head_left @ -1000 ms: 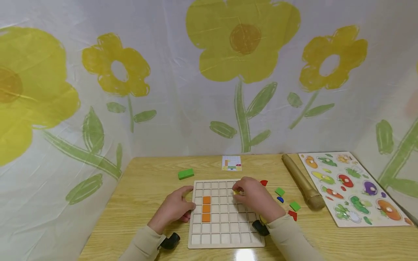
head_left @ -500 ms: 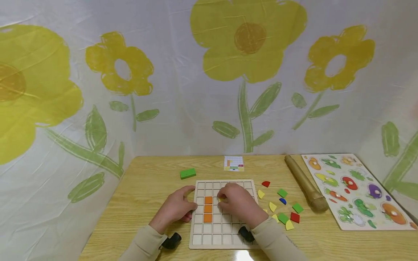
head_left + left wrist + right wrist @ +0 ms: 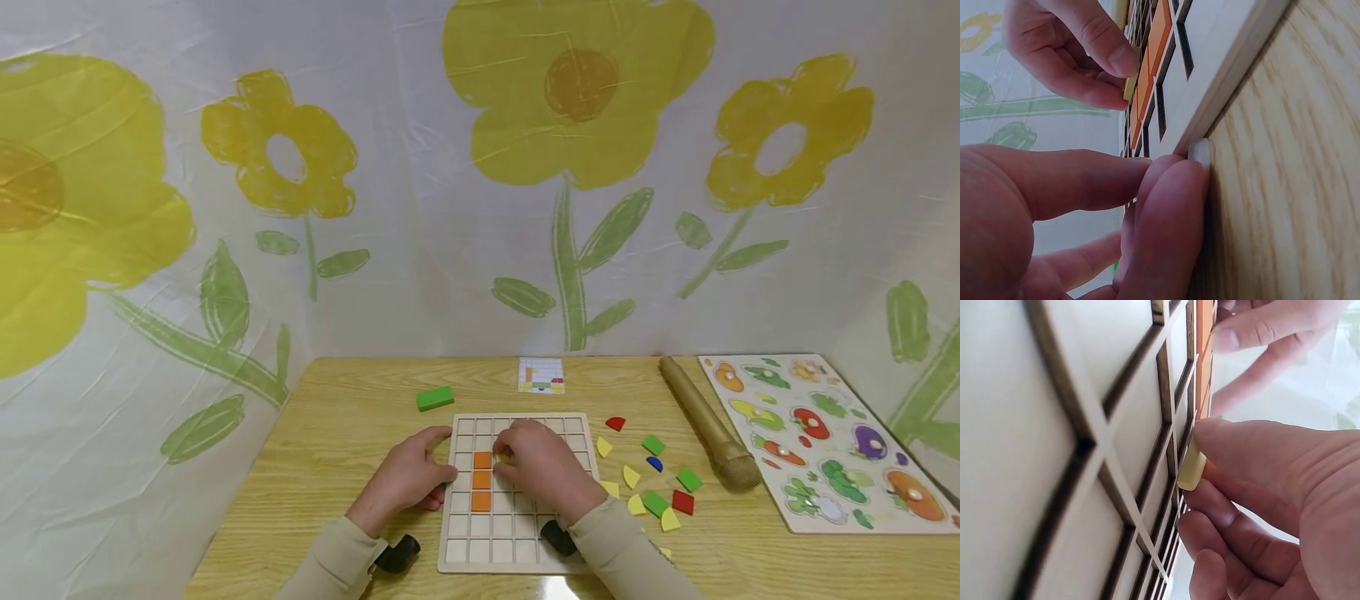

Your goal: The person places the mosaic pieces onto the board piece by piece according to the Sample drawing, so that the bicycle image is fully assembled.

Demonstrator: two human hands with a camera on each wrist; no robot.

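A wooden grid board [image 3: 480,550] lies on the table, with three orange square tiles [image 3: 482,481] in a column of its cells. My left hand [image 3: 403,473] grips the board's left edge; in the left wrist view its curled fingertips [image 3: 1172,181] are right at the rim. Over the board, just right of the top orange tile, my right hand [image 3: 543,468] pinches a small yellow piece [image 3: 1191,469] between thumb and finger. That piece stands tilted at a cell in the right wrist view. In the head view the fingers mostly hide it.
Yellow quarter-round pieces [image 3: 631,477], green squares [image 3: 689,479], red pieces [image 3: 683,502] and a blue half-round [image 3: 655,463] lie right of the board. Behind it are a green block [image 3: 436,398] and a pattern card [image 3: 541,376]. Farther right are a gold microphone [image 3: 705,421] and a vegetable puzzle [image 3: 765,450].
My right hand has moved left across the board with the yellow piece, from its upper right part to beside the orange tiles. My left hand has kept its place at the edge.
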